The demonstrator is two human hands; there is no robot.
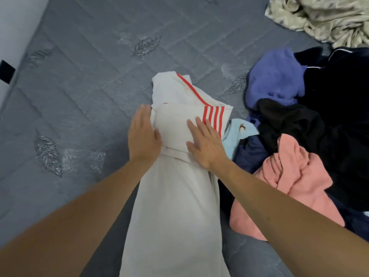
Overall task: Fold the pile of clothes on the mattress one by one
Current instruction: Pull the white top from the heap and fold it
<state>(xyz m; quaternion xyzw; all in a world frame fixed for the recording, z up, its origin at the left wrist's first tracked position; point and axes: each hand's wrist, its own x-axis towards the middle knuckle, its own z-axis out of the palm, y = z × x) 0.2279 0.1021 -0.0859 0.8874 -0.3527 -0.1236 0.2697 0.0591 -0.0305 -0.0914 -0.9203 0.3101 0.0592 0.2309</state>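
Observation:
A white garment with red stripes [175,206] lies lengthwise on the grey quilted mattress [79,86], its far end folded back over itself. My left hand [142,134] rests flat against the left edge of the folded part, fingers together. My right hand [203,142] presses flat on top of the fold, fingers spread, just below the red stripes. Neither hand grips the cloth. To the right sits the pile of clothes [311,126]: a purple piece, black and navy pieces, a light blue piece and a pink one [289,188] at the front.
A crumpled cream, shiny cloth [323,19] lies at the mattress's far right corner. A pale wall with a black object [7,71] runs along the left edge. Bare mattress stretches left of and beyond the white garment.

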